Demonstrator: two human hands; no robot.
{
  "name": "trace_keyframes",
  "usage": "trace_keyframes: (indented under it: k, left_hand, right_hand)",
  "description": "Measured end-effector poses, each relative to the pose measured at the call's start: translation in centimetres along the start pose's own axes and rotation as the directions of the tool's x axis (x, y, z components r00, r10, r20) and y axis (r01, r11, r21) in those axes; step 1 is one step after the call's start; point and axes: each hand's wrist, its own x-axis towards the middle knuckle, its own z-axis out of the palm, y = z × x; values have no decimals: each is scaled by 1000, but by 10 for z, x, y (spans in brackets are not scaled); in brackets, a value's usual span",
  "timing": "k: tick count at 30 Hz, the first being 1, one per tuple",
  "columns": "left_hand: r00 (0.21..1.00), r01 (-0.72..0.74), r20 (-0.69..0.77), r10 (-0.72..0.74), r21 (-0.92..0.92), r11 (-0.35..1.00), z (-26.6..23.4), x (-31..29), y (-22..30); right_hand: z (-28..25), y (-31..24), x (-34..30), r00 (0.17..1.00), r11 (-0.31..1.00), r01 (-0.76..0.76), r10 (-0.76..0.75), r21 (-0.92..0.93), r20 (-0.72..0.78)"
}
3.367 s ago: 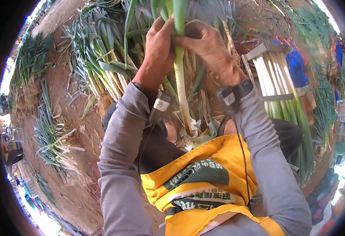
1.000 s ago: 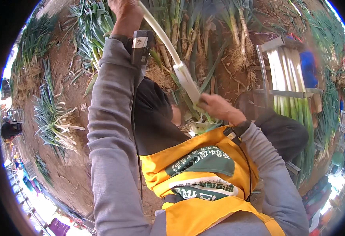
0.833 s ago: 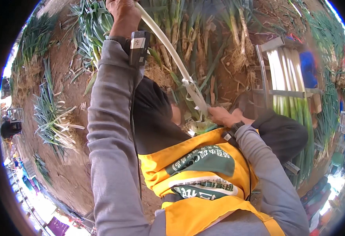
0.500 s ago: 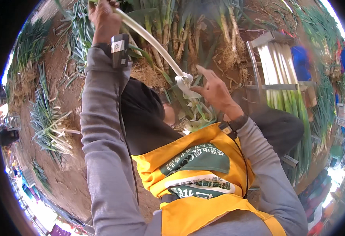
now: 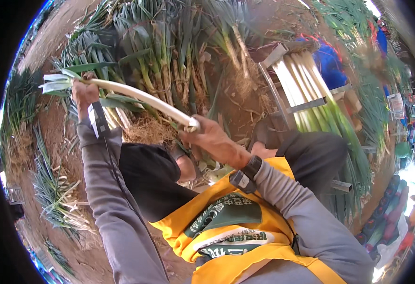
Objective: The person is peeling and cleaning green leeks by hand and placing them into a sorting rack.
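Head view: a person's yellow apron [image 5: 274, 213] is cut off by the lower edge, leek bundles [image 5: 160, 61] by the upper. One pale leek [image 5: 143, 96] slants between the hands, its leafy end jutting beyond the left. The right hand [image 5: 219, 139] closes on its white base, partly hiding it; the left hand [image 5: 85, 94] clasps the stalk, finger detail hard to make out.

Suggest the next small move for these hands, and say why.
Perhaps carry the white stalk toward the metal rack: the left hand grips near its leafy end, the right hand is at its pale base, and similar stalks lie there.
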Motion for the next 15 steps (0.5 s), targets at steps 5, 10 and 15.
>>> trace_keyframes:
  k: [5,10,15]
  left_hand:
    - [841,482,346,-415,-828,286,129,-37,51]
    - [581,538,449,-678,-838,-94,141,-58,91]
    - [926,358,260,-275,-838,413,80,-51,23]
  right_hand:
    - [-22,4,-36,989,767,20,-108,-641,-98]
    - [-17,-11,-61,981,514,45,-184,-857,-59]
    - [14,-32,-93,959,331,135,-282,-934,39]
